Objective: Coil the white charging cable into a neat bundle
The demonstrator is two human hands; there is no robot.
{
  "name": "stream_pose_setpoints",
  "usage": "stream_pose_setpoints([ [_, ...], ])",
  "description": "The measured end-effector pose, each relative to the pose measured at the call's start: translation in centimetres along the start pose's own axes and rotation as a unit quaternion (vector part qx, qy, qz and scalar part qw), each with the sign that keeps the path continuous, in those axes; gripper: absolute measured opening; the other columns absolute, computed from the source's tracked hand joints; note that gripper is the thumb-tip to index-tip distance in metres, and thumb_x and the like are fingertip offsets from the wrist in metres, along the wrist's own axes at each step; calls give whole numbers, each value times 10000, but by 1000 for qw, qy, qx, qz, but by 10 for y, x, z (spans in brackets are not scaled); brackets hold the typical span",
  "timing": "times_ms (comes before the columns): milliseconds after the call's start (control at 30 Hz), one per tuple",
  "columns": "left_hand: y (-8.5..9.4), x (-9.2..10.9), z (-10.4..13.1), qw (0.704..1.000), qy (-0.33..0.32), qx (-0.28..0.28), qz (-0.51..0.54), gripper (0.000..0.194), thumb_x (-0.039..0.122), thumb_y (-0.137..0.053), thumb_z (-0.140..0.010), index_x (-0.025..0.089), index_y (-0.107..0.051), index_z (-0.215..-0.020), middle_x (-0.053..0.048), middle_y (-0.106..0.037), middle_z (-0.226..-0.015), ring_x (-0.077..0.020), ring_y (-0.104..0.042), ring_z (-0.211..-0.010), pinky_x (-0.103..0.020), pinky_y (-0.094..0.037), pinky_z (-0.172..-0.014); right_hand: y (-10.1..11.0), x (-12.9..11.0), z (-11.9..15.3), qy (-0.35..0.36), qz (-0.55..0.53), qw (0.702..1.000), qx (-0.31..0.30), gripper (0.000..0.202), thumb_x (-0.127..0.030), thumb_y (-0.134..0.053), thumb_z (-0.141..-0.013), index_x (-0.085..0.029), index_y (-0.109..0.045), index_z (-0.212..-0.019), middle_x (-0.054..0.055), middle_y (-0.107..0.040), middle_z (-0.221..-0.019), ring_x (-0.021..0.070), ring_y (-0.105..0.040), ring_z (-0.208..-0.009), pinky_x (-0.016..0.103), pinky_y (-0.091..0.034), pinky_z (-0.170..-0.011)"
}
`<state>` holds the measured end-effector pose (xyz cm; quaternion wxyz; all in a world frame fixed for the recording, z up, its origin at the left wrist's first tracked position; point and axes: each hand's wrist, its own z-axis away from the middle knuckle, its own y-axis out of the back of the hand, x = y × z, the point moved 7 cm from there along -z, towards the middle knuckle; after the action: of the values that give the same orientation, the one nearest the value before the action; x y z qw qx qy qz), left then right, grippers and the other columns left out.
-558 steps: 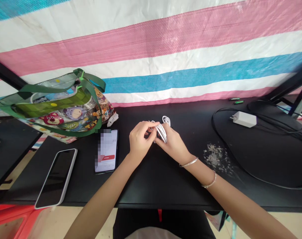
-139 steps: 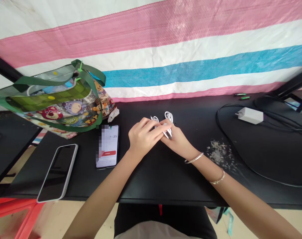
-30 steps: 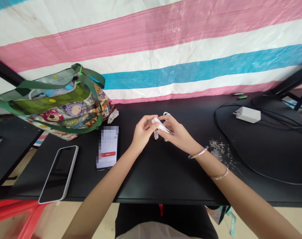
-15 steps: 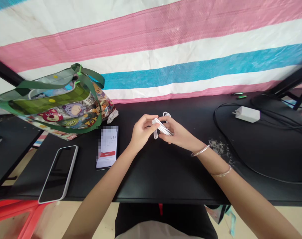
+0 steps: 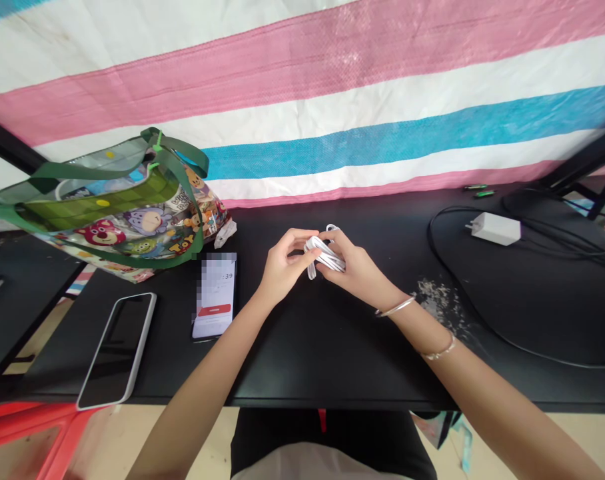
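Note:
A white cable [image 5: 326, 256], wound into a small bundle, is held between my two hands above the middle of the black table. My left hand [image 5: 286, 261] pinches the bundle's left end between thumb and fingers. From the other side, my right hand [image 5: 351, 259] wraps its fingers round the bundle's right end. One loop of the cable sticks out beyond the right fingertips, and a short piece hangs below the left thumb. The cable's plugs are hidden or too small to make out.
Left of my hands lie a lit phone [image 5: 215, 293] and a dark-screened phone [image 5: 118, 350]. Behind them stands a clear cartoon bag [image 5: 152, 227] with green straps. At right are a white charger [image 5: 496, 229], a long black cable [image 5: 475, 313] and two small green items [image 5: 484, 195].
My right hand has shifted slightly left and its fingers have closed further round the white cable bundle. My left hand has barely moved.

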<state>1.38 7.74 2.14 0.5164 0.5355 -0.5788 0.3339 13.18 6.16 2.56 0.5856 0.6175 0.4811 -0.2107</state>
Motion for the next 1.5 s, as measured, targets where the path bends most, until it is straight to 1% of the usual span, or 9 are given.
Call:
stream_pose_setpoints([
  [233,3,11,3,991,-35,-3,-129,236,332,-515,-860,204,-581,-1048,-35,-679,-886,-162,-650,-883,-255,-534,-716,-3,-3,3,25,167,986,-2,399,-97,-498,-742,-187,-491,-1131,59,-691,-905,219,-681,-707,286,-478,-627],
  [333,3,10,5,980,-16,1,-199,255,345,-477,-877,219,-566,-1080,-16,-675,-848,-166,-647,-826,-276,-508,-720,-6,-5,5,34,240,970,-4,401,-96,-495,-765,-177,-489,-1157,69,-704,-908,230,-687,-684,273,-463,-571],
  [467,-3,5,8,970,27,-39,-237,266,311,-443,-887,235,-523,-1128,42,-629,-688,-130,-606,-610,-243,-449,-620,-9,-10,7,61,302,951,-3,361,-111,-474,-808,-147,-485,-1167,85,-714,-887,227,-690,-682,252,-433,-516],
  [567,-6,5,9,972,22,-55,-229,287,261,-382,-894,222,-486,-1159,45,-611,-664,-124,-572,-559,-232,-418,-576,-11,-13,8,78,318,945,1,351,-132,-464,-830,-138,-472,-1180,85,-715,-874,218,-685,-663,247,-420,-498],
  [700,-5,10,10,964,0,-42,-263,322,217,-346,-879,222,-474,-1174,34,-628,-709,-130,-566,-570,-243,-411,-594,-10,-13,8,80,322,943,14,343,-171,-464,-840,-145,-471,-1182,73,-714,-861,205,-676,-631,240,-397,-480],
  [833,-5,12,10,954,-6,-37,-296,345,196,-331,-865,221,-483,-1175,41,-620,-677,-140,-571,-575,-249,-406,-605,-6,-13,6,57,345,936,22,265,-200,-496,-831,-154,-536,-1089,65,-714,-804,199,-666,-599,231,-349,-457],
  [1000,-8,13,11,949,-25,-52,-311,333,201,-322,-875,224,-506,-1151,35,-637,-685,-151,-600,-617,-247,-414,-613,-4,-10,4,16,390,921,9,151,-213,-511,-845,-176,-600,-961,56,-710,-712,196,-659,-581,231,-287,-443],
  [1233,-11,14,12,948,-50,-62,-309,281,257,-333,-918,242,-521,-1127,37,-662,-713,-139,-622,-639,-226,-428,-613,-5,-9,3,-5,404,915,-3,157,-180,-517,-845,-175,-626,-958,73,-723,-774,191,-662,-611,230,-261,-448],
  [1500,-8,17,13,949,-72,-27,-305,257,243,-324,-936,240,-540,-1075,38,-661,-705,-123,-614,-619,-217,-422,-599,-4,-11,4,-9,389,921,6,160,-158,-509,-826,-179,-621,-939,64,-711,-764,183,-641,-590,229,-248,-454],
])
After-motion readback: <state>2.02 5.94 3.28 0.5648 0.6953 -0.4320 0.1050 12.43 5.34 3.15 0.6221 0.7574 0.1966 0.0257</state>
